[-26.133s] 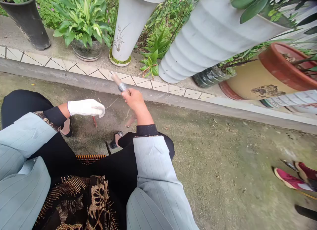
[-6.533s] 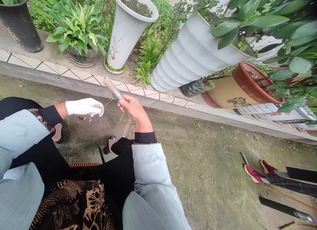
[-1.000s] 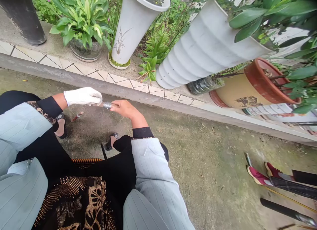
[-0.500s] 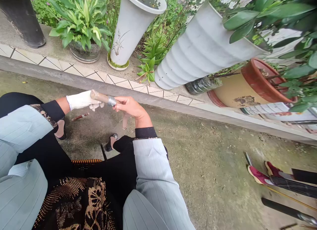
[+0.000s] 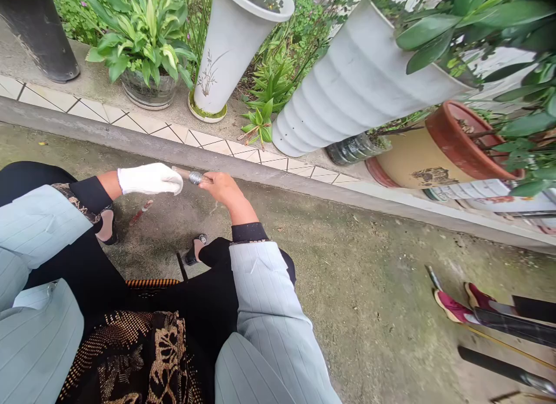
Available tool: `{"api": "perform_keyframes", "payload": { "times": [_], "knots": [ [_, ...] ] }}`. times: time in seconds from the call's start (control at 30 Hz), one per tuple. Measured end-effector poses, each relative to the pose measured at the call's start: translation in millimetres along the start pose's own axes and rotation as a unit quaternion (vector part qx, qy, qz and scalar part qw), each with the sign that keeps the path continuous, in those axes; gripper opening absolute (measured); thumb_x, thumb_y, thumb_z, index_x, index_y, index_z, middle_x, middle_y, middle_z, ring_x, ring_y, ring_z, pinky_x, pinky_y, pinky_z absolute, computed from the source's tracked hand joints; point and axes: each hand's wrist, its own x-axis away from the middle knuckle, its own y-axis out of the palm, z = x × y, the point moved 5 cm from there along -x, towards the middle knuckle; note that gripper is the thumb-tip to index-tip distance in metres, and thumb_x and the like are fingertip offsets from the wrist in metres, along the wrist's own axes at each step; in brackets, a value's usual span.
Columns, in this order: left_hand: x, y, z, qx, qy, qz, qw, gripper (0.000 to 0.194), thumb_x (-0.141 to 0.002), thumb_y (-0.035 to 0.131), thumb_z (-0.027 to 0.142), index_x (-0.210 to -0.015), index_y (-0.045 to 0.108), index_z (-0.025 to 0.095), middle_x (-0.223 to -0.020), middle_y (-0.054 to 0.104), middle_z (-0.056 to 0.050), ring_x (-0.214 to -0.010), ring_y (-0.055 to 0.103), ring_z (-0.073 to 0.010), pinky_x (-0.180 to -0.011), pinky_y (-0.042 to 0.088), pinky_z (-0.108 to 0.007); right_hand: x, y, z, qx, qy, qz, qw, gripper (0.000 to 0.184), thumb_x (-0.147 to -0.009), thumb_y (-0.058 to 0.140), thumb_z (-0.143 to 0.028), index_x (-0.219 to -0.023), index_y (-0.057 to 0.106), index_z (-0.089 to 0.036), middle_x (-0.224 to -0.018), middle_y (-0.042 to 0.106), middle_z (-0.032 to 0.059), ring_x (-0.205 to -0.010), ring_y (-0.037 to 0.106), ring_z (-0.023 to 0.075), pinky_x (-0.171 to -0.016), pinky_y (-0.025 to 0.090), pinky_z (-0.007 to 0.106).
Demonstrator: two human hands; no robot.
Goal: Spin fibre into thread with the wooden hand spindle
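My right hand [image 5: 222, 189], bare, is closed around one end of a short brown stick [image 5: 182, 173]. Silvery wire [image 5: 195, 178] is coiled round the stick just beside my fingertips. A white knitted glove covers my left hand [image 5: 152, 179]; its fingers are curled together at the stick's other end, and what they hold is hidden. Below the glove is a blurred reddish-brown stick [image 5: 141, 213]; whether it hangs or lies on the ground I cannot tell. A faint thin strand [image 5: 214, 207] shows under my right hand.
Potted plants line a tiled ledge [image 5: 174, 136] ahead: a leafy pot [image 5: 150, 88], a white pot [image 5: 221, 56], a ribbed grey pot [image 5: 347, 85] and a tan-and-red pot [image 5: 425, 155]. At the right are another person's red shoes [image 5: 452, 306] and a black bar [image 5: 495, 366].
The brown stick has turned, and its left end now sits by my gloved fingers instead of across them. My right hand has rotated slightly. The reddish-brown stick has swung to a steeper tilt.
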Motion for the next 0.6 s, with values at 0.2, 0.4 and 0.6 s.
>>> {"api": "perform_keyframes", "payload": {
  "times": [0.2,0.4,0.6],
  "knots": [
    [2,-13.5,-13,-0.008,-0.032,0.047,0.998,0.03,-0.085,0.046,0.034,-0.089,0.067,0.014,-0.082,0.066,-0.002,-0.074,0.056,-0.013,-0.07,0.04,-0.02,14,18,-23,-0.053,-0.126,-0.2,0.97,0.019,-0.079,0.059,-0.029,-0.088,0.069,-0.017,-0.07,0.054,-0.002,-0.067,0.044,0.0111,-0.062,0.028,0.024],
    [4,-14.4,-25,0.11,-0.063,0.05,0.991,0.029,-0.084,0.051,0.037,-0.089,0.067,0.013,-0.083,0.066,-0.002,-0.074,0.057,-0.0137,-0.069,0.042,-0.021,25,10,-39,-0.185,-0.183,-0.211,0.942,0.032,-0.076,0.062,-0.034,-0.101,0.071,-0.016,-0.078,0.061,-0.0016,-0.072,0.049,0.012,-0.069,0.035,0.025],
    [10,-7.0,-35,0.265,-0.084,0.024,0.96,0.032,-0.083,0.057,0.04,-0.091,0.062,0.01,-0.073,0.061,-0.003,-0.06,0.047,-0.0097,-0.056,0.038,-0.022,23,-3,-56,-0.356,-0.175,-0.098,0.913,0.052,-0.071,0.069,-0.041,-0.113,0.066,-0.011,-0.082,0.062,0.0015,-0.07,0.051,0.0117,-0.069,0.041,0.026]
  ]
}}
